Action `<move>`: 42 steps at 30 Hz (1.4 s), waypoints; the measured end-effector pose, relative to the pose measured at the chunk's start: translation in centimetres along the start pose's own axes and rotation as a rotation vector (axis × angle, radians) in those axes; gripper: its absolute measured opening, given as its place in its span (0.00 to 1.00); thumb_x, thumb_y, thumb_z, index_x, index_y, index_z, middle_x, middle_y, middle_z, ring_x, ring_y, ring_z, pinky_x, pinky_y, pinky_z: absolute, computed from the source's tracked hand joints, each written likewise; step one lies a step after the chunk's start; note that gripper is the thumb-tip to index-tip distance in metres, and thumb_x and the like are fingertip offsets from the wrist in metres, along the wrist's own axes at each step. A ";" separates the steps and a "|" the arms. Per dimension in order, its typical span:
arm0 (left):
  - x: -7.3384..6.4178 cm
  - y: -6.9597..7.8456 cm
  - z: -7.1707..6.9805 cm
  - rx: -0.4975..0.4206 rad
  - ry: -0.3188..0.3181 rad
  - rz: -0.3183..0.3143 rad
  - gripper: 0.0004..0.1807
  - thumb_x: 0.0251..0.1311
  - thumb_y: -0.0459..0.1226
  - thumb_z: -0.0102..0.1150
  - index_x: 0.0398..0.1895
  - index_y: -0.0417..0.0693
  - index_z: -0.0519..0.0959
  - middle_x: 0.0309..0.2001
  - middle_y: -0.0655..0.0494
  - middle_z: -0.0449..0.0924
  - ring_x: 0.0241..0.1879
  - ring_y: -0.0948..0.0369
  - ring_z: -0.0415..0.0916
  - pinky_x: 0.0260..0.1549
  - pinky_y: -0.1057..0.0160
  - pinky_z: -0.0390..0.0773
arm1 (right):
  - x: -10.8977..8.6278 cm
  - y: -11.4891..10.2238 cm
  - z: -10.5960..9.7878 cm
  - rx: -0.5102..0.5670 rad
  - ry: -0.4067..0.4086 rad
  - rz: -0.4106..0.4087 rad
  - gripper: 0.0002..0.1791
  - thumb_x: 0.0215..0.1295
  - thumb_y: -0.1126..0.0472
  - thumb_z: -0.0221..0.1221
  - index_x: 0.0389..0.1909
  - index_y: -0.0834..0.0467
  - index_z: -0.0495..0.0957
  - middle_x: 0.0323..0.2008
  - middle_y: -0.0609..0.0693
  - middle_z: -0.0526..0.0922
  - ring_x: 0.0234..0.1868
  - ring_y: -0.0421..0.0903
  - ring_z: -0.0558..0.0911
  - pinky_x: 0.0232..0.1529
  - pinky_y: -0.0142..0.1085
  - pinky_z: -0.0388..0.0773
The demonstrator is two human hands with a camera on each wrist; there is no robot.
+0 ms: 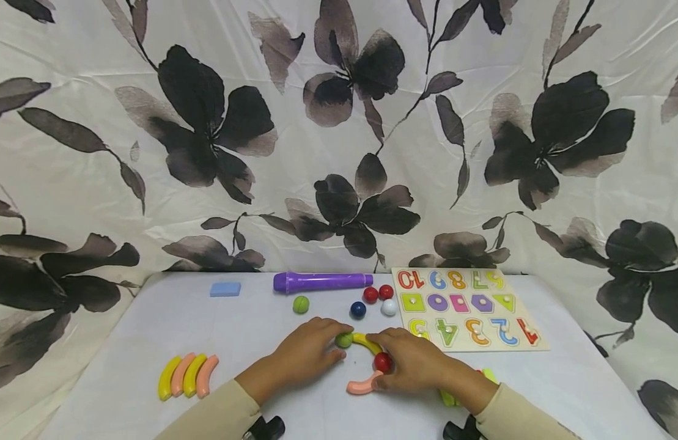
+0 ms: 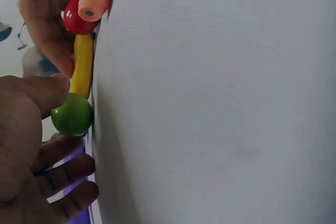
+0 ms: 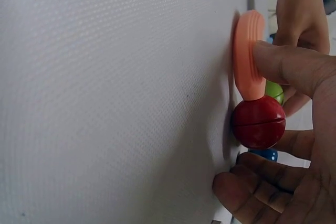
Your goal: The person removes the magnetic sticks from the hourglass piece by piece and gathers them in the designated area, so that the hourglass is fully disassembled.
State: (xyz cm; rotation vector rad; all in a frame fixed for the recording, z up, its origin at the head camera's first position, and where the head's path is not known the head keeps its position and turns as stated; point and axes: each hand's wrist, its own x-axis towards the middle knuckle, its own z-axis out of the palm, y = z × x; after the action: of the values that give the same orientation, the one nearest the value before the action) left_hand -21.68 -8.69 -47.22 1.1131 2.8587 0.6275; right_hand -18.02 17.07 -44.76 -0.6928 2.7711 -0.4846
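On the white table, a green ball [image 1: 343, 340], a yellow curved stick [image 1: 367, 343], a red ball [image 1: 383, 362] and a pink curved stick [image 1: 364, 384] form a joined arc. The left hand [image 1: 308, 349] pinches the green ball between thumb and forefinger, its other fingers spread in the left wrist view. Around the red ball curves the right hand [image 1: 414, 359]. Its thumb [image 3: 281, 66] lies on the pink stick, and its fingertips reach the far side near the yellow stick. Part of the red ball is hidden by that hand in the head view.
Yellow and pink curved sticks [image 1: 189, 376] lie in a row at left. Behind are a blue block [image 1: 225, 289], a purple tube [image 1: 322, 282], and loose balls, including a dark blue ball [image 1: 357, 310]. A number puzzle board [image 1: 454, 318] lies at right. Light green pieces [image 1: 447, 398] show beneath the right forearm.
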 end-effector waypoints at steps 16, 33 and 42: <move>1.7 0.6 -0.4 0.066 -0.065 0.009 0.14 0.69 0.43 0.64 0.56 0.61 0.82 0.45 0.62 0.80 0.50 0.59 0.76 0.53 0.53 0.78 | 0.0 -0.2 -0.1 -0.014 0.000 -0.006 0.46 0.53 0.36 0.72 0.71 0.50 0.73 0.65 0.51 0.76 0.65 0.52 0.75 0.61 0.53 0.76; 0.1 -1.7 -2.4 -0.121 0.189 -0.218 0.22 0.58 0.43 0.75 0.54 0.52 0.80 0.48 0.56 0.83 0.49 0.57 0.80 0.50 0.52 0.81 | -0.1 -0.1 0.1 -0.014 0.003 -0.008 0.46 0.53 0.36 0.71 0.72 0.49 0.72 0.66 0.51 0.76 0.67 0.52 0.74 0.62 0.52 0.75; -0.4 -4.6 -4.3 -0.202 0.388 -0.291 0.21 0.53 0.36 0.79 0.50 0.46 0.82 0.45 0.53 0.84 0.49 0.49 0.79 0.50 0.48 0.77 | -0.2 -0.1 0.2 -0.011 0.007 -0.011 0.45 0.54 0.37 0.71 0.72 0.50 0.72 0.66 0.51 0.75 0.67 0.52 0.74 0.62 0.54 0.75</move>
State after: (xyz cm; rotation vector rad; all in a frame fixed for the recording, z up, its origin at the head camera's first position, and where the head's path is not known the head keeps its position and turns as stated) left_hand -25.03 -13.59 -45.01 0.5832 3.0812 1.1871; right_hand -17.79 17.03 -44.86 -0.7100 2.7800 -0.4758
